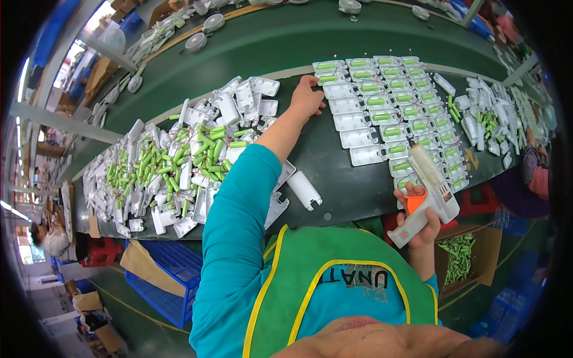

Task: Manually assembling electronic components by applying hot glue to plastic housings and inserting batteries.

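My right hand (422,222) is closed round the handle of a white glue gun (434,185) with an orange trigger. Its nozzle end points up and away over the near rows of shells. Stretched to the far side of the table, my left hand (306,99) has bent fingers that stand apart. One fingertip reaches the left edge of a white plastic shell (341,77) in which a green battery (327,78) lies. Below it in the same column are several bare white shells (347,107). The columns to the right hold shells with green batteries and thin wires.
A heap of loose green batteries (206,146) and white shells (228,109) covers the table's left. Another pile of shells (471,128) lies right. Round white fan parts (196,42) stand on the green belt (262,45). Below are a blue crate (156,292) and a battery-filled cardboard box (486,253).
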The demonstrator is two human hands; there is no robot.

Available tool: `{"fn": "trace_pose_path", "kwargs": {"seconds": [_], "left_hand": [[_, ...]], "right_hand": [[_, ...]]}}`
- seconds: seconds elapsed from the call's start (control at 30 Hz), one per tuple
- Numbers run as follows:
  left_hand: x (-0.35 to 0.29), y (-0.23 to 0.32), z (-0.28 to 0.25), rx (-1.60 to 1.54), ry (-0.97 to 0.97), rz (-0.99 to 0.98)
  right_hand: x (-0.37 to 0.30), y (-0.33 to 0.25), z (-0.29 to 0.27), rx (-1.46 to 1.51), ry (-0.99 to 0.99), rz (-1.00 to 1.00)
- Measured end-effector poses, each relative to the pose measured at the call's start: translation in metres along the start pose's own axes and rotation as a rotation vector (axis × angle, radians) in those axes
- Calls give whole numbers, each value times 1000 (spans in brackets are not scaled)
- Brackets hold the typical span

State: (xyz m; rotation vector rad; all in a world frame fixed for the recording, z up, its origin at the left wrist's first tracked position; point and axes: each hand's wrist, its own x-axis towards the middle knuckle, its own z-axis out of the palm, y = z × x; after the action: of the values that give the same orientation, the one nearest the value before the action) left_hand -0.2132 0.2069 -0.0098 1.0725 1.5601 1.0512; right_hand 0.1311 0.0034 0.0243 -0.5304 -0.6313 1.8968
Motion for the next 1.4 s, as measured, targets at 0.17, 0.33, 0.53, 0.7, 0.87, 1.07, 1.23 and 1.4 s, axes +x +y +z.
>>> {"fn": "trace_pose_path", "kwargs": {"seconds": [0.17, 0.33, 0.53, 0.7, 0.87, 1.07, 1.23, 1.4], "left_hand": [[-3, 0, -2, 5, -11, 10], [-21, 9, -27, 20, -47, 62], [-106, 23, -88, 739, -382, 426], [-177, 1, -78, 1095, -603, 804], [-183, -12, -49, 1178, -631, 930], [-170, -15, -6, 1016, -508, 940], [-184, -26, 50, 1025, -460, 1014], [-185, -25, 85, 976, -423, 1040]], "right_hand": [[-8, -1, -5, -53, 7, 2], [-10, 1, -5, -41, 58, -13], [-5, 2, 0, -3, -5, -57], [3, 7, -2, 84, -79, -37], [0, 11, 8, 57, -60, -14], [-15, 12, 9, 22, -49, -59], [-25, 9, 11, 33, 11, -85], [-31, 8, 7, 30, 19, -98]]}}
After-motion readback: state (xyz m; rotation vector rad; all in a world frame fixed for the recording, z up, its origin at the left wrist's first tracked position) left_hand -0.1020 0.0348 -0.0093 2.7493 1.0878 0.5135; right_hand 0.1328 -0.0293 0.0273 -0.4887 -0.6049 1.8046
